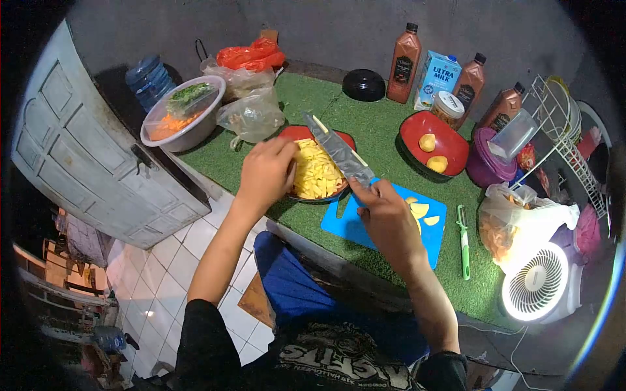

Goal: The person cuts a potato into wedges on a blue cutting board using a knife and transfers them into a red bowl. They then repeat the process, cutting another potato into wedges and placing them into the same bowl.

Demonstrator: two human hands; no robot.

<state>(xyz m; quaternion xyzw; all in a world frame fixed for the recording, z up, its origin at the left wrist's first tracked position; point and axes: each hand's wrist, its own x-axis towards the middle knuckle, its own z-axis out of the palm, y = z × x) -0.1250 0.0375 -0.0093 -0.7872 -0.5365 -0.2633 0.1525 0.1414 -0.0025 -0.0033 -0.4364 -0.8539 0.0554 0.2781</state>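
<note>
My right hand point(391, 225) grips a kitchen knife point(339, 155) by its handle, with the broad blade slanting up and left over a red bowl point(345, 138). A few pale strips cling to the blade. Heaped in that bowl are small-cut yellow potato pieces point(317, 173). At the bowl's left rim is my left hand point(266, 171), its fingers curled together against the pieces; what lies within them is hidden. Under my right hand, a blue cutting board point(349, 225) carries several potato slices point(419, 210).
Right of the board lies a green peeler point(463, 244). Behind it, another red bowl point(407, 124) holds two peeled potatoes point(437, 163). A white fan point(536, 280), plastic bag point(515, 221) and dish rack point(574, 163) crowd the right. A basin point(212, 120) stands left; bottles point(404, 62) line the wall.
</note>
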